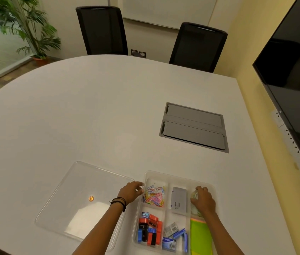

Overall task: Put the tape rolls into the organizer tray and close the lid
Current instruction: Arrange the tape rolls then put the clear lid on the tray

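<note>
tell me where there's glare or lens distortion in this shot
Head view: a bright patch of glare sits on the clear lid, near its front edge; the wide-angle lens bows the table edge and tilts the chairs; the tape rolls under the right hand look washed out and soft.

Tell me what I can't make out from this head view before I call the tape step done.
- Tape rolls: mostly hidden under the right hand; their count and that hand's grip are unclear.
- Organizer tray: its near edge is cut off by the bottom of the frame.
- Lid: its near corner is hidden behind the left forearm.
- Grey box: its label is too small to read.
</note>
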A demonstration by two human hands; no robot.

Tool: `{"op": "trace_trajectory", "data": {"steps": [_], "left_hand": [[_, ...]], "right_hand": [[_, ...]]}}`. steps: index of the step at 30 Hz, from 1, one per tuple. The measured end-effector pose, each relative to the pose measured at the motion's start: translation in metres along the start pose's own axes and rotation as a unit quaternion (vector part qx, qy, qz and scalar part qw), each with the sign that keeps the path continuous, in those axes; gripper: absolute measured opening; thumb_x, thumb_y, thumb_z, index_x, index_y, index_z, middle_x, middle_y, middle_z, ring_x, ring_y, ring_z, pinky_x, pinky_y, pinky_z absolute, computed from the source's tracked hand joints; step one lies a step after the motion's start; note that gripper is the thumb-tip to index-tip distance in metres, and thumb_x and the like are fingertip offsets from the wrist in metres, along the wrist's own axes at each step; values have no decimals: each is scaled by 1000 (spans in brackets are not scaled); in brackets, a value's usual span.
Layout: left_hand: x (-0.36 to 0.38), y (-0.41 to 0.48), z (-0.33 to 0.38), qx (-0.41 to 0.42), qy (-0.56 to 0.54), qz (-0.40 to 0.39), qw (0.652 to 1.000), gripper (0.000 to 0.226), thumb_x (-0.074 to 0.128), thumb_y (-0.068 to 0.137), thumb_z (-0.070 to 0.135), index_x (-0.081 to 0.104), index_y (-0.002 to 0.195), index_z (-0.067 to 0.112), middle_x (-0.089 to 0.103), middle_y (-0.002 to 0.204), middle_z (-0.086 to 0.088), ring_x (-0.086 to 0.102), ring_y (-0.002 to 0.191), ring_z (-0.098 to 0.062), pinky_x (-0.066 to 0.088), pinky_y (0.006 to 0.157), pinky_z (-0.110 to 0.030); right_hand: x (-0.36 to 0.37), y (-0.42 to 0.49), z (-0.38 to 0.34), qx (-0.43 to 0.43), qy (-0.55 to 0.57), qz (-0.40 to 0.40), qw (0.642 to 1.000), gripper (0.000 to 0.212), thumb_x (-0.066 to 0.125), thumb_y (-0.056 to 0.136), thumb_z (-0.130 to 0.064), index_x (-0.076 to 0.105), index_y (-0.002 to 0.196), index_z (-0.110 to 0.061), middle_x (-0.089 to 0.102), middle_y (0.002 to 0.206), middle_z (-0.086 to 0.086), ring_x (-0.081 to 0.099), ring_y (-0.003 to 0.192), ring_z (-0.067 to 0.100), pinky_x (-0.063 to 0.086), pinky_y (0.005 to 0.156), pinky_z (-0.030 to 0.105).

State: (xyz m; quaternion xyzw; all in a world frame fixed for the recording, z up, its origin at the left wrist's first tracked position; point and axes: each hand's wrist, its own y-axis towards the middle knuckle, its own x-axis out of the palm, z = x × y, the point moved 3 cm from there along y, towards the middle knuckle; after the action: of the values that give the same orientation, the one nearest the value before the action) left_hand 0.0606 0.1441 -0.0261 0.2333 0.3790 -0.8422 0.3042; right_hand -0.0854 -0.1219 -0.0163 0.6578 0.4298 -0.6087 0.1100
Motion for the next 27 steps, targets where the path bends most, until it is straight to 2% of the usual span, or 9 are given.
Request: {"op": "trace_trajectory", "data": {"steps": [6,16,27], "left_hand": [[0,-1,2,0,-3,-2,1000,38,52,94,31,50,130,17,61,128,-5,58,115,-20,46,99,-37],[-1,-1,0,-6,-17,-5,1000,38,54,94,31,51,129,18,62,127,-5,58,114,-20,47,99,-37],[-1,1,1,-3,-7,-10,1000,39,54,93,33,51,129,18,62,128,-5,58,115,-20,47,99,-37]], "right_hand": [[0,-1,-8,15,-37,-19,999,45,63,83,-16,44,124,-11,44,127,14,49,113,30,49,85,36],[6,-2,-8,-21,-9,9,1000,37,54,87,-2,47,124,-6,46,126,17,48,114,33,49,84,36],[3,-1,-7,-16,16,14,1000,39,55,87,-2,47,125,-5,47,127,16,47,115,33,48,85,37]]}}
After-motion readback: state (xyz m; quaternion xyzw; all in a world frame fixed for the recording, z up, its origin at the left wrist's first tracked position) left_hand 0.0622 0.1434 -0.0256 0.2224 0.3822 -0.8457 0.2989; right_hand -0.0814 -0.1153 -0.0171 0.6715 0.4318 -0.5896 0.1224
